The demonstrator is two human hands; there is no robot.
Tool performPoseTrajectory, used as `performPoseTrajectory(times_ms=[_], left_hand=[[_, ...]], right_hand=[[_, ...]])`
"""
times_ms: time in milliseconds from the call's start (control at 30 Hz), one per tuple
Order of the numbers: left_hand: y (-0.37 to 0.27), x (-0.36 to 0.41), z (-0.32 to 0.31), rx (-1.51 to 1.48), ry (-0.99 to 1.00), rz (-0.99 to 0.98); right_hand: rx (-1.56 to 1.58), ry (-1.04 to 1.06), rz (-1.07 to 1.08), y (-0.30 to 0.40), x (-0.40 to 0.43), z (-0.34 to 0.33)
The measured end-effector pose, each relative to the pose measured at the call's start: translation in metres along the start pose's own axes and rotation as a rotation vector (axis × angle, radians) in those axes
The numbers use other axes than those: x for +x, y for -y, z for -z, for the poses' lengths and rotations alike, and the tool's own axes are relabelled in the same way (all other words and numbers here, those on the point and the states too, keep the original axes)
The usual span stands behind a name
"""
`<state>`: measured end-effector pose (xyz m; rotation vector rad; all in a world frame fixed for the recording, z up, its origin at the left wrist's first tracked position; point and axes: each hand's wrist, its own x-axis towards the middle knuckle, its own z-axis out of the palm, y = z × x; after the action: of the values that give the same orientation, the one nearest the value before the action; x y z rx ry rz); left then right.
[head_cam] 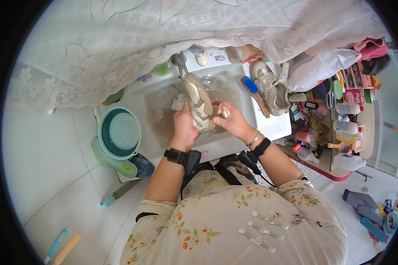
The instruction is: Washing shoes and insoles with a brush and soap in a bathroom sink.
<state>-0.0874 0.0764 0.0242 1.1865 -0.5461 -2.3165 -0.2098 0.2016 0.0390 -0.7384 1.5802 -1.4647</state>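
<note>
A wet beige-and-white sneaker [200,107] is gripped in my left hand [184,124], tilted over a white washbasin [199,150] of murky water. One end of it is beneath the metal faucet spout [181,64]. My right hand [236,121], beside the shoe, pinches a small cream-coloured lump [225,112] that looks like soap. White flaps of material [179,102] stick out near my left thumb. On the basin's right rim rests a wooden scrub brush [256,96] with blue bristles. Its mate, another beige sneaker [270,87], stands just beyond the brush.
A lace curtain [192,23] hangs over the basin's back edge. At left sits a teal basin [119,132] above a green brush-like item [114,159]. Bottles [348,127], scissors [331,100] and a white plastic bag [321,69] crowd the counter at right.
</note>
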Motion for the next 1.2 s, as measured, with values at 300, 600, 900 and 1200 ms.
performPoseTrajectory(times_ms=[300, 600, 900, 1200], left_hand=[[-0.015, -0.011, -0.023, -0.117, 0.240, 0.196], [-0.073, -0.079, -0.051, 0.701, 0.729, -0.285], [-0.041, -0.063, -0.050, 0.739, 0.405, -0.726], [-0.027, -0.031, -0.056, 0.504, 0.269, -0.666]], right_hand=[[-0.379, 0.112, 0.064, 0.038, -0.010, 0.008], [0.412, -0.106, -0.186, 0.088, -0.011, 0.016], [0.461, -0.175, -0.489, 0.161, -0.002, -0.004], [0.195, -0.186, -0.543, 0.175, -0.016, -0.007]])
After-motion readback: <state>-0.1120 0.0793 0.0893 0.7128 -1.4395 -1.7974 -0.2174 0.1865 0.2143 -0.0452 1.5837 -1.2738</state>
